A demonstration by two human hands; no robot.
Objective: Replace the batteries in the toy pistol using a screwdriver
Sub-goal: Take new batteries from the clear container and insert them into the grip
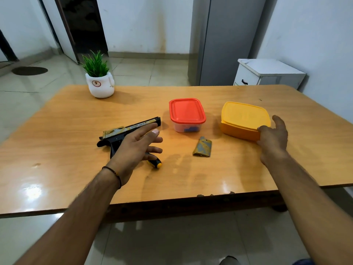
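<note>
A black toy pistol with a gold-patterned slide (131, 129) lies on its side left of centre on the glossy wooden table (57, 134), with its barrel pointing to the far right. The left hand (133, 150) hovers over the pistol's grip with its fingers spread and nearly straight, holding nothing. Just near of that hand lies a screwdriver with a black and yellow handle (156, 163); only the butt end shows, the rest being hidden under the fingers. To the right, apart from the pistol, a small gold-and-grey mottled plastic cover panel (202, 147) lies flat on the wood. Beyond it stands a clear plastic box with a red lid (187, 112), something blue showing through its wall. Further right is a closed orange box with a yellow lid (245, 118). The right hand (273, 139) rests against that box's near right corner, thumb on the rim and fingers extended loosely, not curled round it. A green plant in a white pot (99, 84) stands at the far left edge.
</note>
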